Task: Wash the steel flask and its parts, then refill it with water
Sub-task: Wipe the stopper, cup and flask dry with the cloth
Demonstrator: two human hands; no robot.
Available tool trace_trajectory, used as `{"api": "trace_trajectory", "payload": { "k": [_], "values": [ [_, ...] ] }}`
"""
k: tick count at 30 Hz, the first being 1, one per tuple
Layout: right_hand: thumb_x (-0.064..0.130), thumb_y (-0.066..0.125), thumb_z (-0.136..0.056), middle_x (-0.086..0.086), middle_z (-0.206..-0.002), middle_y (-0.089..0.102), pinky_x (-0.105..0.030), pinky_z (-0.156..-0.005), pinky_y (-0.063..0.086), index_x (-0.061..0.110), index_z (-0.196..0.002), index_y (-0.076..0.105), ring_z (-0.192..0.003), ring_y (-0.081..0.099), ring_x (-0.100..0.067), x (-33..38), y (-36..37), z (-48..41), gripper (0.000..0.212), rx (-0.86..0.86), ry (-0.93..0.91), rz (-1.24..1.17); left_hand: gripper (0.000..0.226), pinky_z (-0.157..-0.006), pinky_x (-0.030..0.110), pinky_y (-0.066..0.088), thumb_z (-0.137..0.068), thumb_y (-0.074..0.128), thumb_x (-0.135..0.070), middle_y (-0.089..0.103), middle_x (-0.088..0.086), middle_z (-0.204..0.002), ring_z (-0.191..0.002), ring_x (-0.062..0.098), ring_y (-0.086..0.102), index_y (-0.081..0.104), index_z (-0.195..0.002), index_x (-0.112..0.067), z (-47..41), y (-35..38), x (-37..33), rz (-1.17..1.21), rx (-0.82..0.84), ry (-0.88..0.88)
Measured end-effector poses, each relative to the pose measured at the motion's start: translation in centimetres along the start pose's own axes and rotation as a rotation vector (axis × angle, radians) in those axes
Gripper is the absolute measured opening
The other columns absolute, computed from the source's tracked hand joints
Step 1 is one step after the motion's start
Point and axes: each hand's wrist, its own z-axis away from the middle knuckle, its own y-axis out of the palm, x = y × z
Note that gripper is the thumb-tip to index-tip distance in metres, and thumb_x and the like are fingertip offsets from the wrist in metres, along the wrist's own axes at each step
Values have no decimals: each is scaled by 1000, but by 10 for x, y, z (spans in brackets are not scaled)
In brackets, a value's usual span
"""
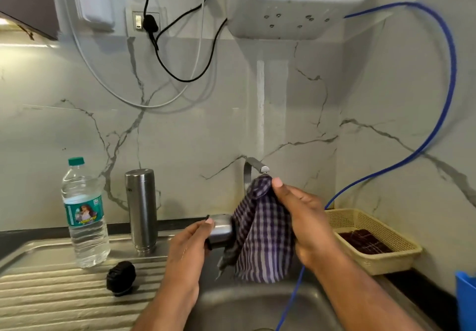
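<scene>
Seen from your head: your left hand [192, 238] grips the flask's steel cup [221, 227] over the sink basin [244, 307]. Your right hand [306, 225] pinches a purple checked cloth [260, 240] that hangs against the cup. The steel flask [141, 209] stands at the back edge of the ribbed drainboard [51, 299], beside a plastic water bottle [86, 217]. A black stopper [121, 278] lies nearer the front. A marble-veined wall [206, 124] backs the counter, a water purifier [283, 16] hangs above, and a cream basket [396, 256] sits at the right.

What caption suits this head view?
Over the sink, the left hand holds a steel cup; the right hand grips a checked cloth against it.
</scene>
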Motion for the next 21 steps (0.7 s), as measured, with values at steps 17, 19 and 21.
{"api": "trace_trajectory", "payload": {
  "k": [17,19,21],
  "values": [
    [63,60,-92,41,-160,2,-13,-120,9,50,-156,4,-153,1,5,-41,-12,18,86,305,-508,903,19,-80,41,60,-97,62,-29,79,7,-90,-85,26,77,78,-98,-18,25,11,-20,-36,139,170],
    [61,65,-91,29,-165,5,-25,-124,15,41,-161,6,-155,4,-2,-45,-14,15,94,308,-550,947,18,-86,47,59,-98,62,-28,79,6,-91,-87,26,77,78,-97,-19,25,10,-20,-54,133,195],
    [60,67,-90,27,-166,4,-29,-124,16,38,-163,7,-155,5,-3,-47,-15,14,97,336,-563,1002,20,-91,51,58,-99,59,-26,79,6,-93,-91,26,76,79,-96,-21,25,10,-17,-91,138,208]
  ]
}}
